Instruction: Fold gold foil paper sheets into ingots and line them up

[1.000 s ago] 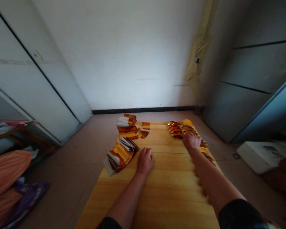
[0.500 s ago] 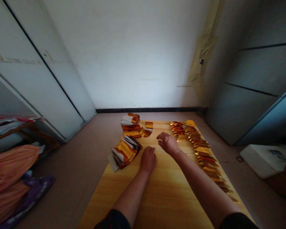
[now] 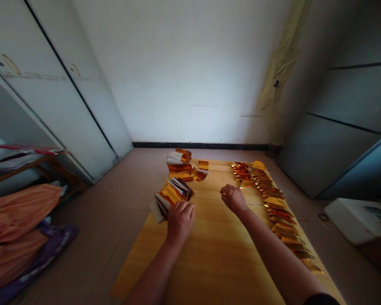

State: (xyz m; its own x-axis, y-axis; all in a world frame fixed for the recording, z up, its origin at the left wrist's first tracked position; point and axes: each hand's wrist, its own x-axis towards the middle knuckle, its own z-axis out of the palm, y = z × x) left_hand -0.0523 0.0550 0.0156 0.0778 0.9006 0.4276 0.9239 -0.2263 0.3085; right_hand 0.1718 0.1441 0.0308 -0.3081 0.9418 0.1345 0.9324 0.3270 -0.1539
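Observation:
My left hand is at the near edge of a fanned stack of gold and white foil sheets on the left of the wooden table; its fingertips overlap the stack and whether they grip a sheet is hidden. Over the middle of the table is my right hand, fingers curled together, with nothing that I can make out in them. Folded gold pieces run in a long overlapping row down the right side, with a shorter row beside its far end.
Beyond the fanned stack lie more foil sheets, a loose curled sheet and another bundle. A white box stands on the floor at right. Orange and purple bags are at left.
My left hand has moved left to the fanned stack. My right hand is a little lower and farther right in view. The camera view has shifted slightly.

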